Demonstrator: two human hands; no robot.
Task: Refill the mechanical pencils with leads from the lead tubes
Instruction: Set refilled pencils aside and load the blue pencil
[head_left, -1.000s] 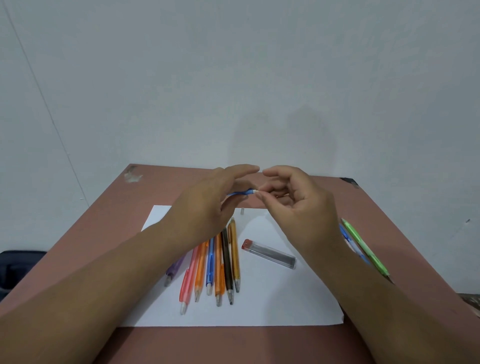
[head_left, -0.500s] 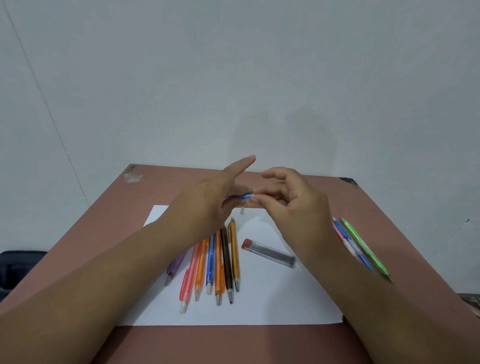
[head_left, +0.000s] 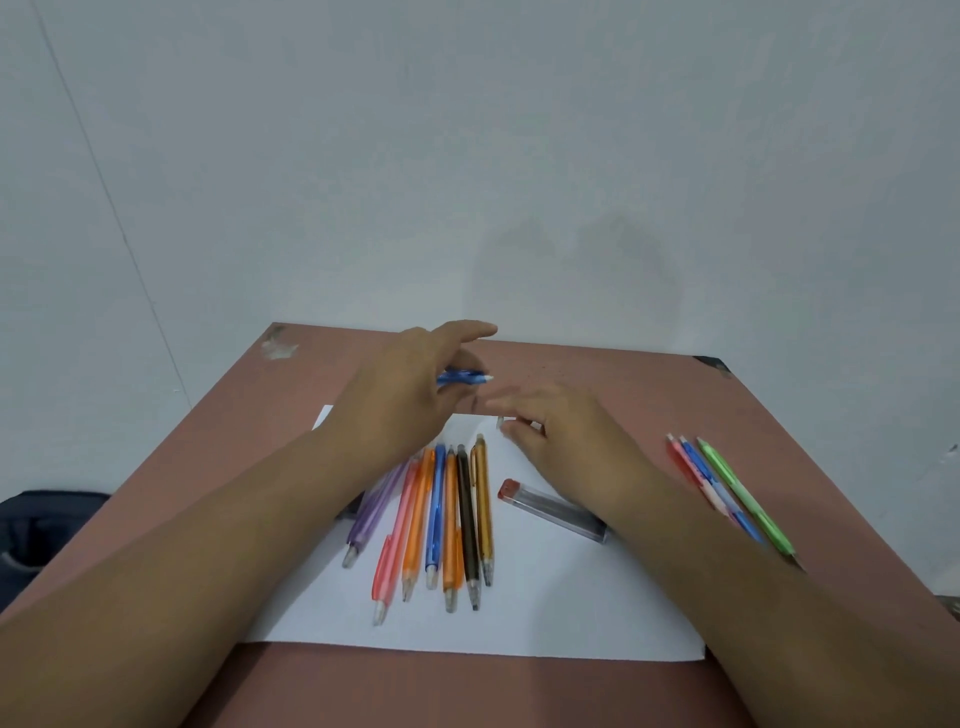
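My left hand (head_left: 410, 395) holds a blue mechanical pencil (head_left: 464, 378) above the far edge of the white paper (head_left: 561, 597), its white end pointing right. My right hand (head_left: 558, 436) is low over the paper, fingertips at a small pale piece (head_left: 502, 422) lying there; whether they pinch it is unclear. Several mechanical pencils (head_left: 441, 514) in purple, pink, orange, blue, black and amber lie side by side on the paper. A lead tube (head_left: 553, 511) with a red cap lies to their right, partly under my right wrist.
Three more pencils, red, blue and green (head_left: 727, 493), lie on the brown table (head_left: 649, 384) at the right. A dark bag (head_left: 47, 525) sits off the table's left side. A pale wall stands right behind the table.
My right hand has left the blue pencil's end and dropped down to the paper. My left hand still holds the pencil at about the same height.
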